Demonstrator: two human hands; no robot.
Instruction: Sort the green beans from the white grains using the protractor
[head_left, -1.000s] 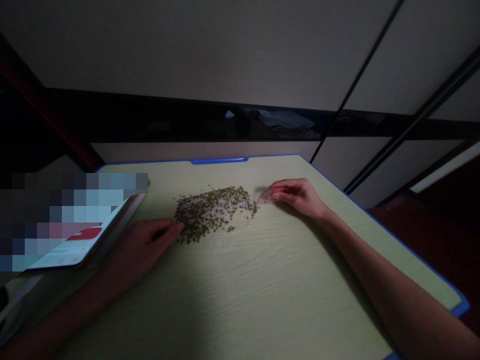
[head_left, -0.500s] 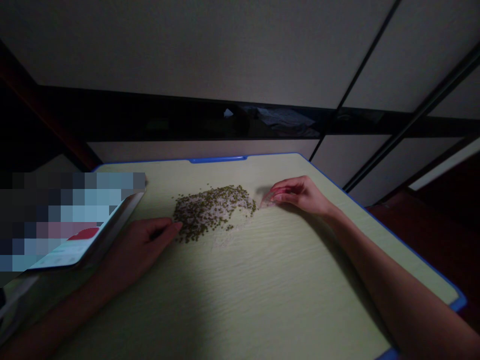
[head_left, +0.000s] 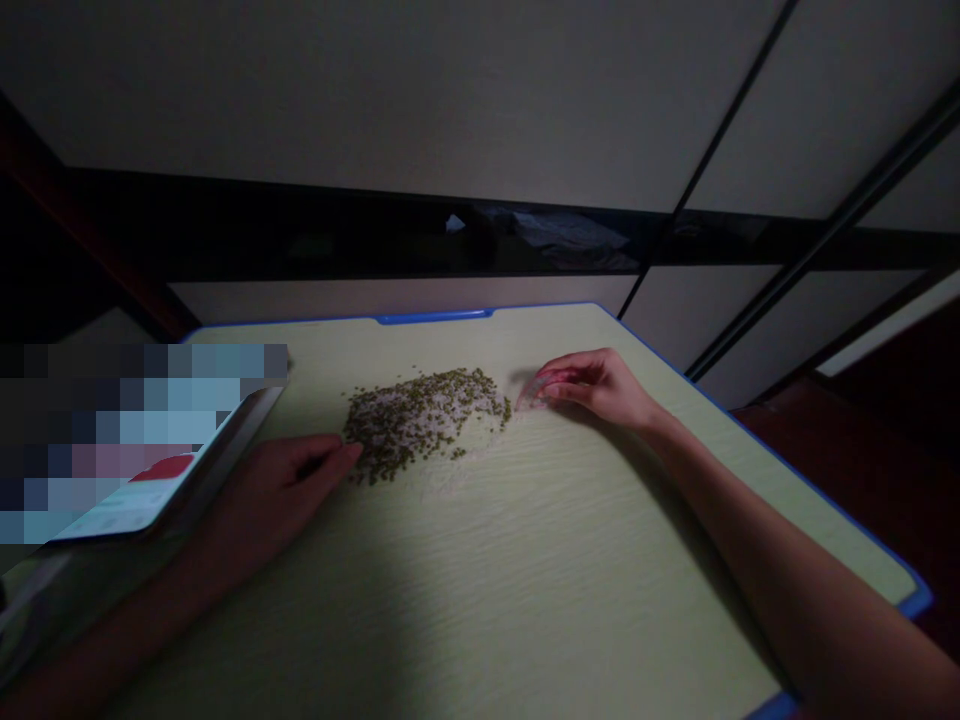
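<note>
A spread-out pile of small green beans, which look like mung beans, mixed with pale rice-like grains (head_left: 431, 410), lies on the light-coloured table (head_left: 495, 600). My left hand (head_left: 289, 490) rests at the pile's left edge, its thumb and forefinger brought together by the beans. Whatever lies between those fingertips is too small or hidden to make out. Right of the pile, my right hand (head_left: 600, 385) pinches a small clear plastic bag (head_left: 534, 390) with a pinkish-red part. The bag's near end reaches down close to the pile's right side, and my fingers cover part of it.
A tablet-like device with a lit screen (head_left: 161, 490), partly blurred out, stands at the left beside my left forearm. Blue edging with a blue handle (head_left: 435, 318) runs round the table. Pale cabinet panels (head_left: 360, 100) rise behind, with a dark open shelf (head_left: 390, 235) between them.
The plastic bag in my right hand has tilted slightly, and its shape has shifted a little. My left hand and the pile look the same.
</note>
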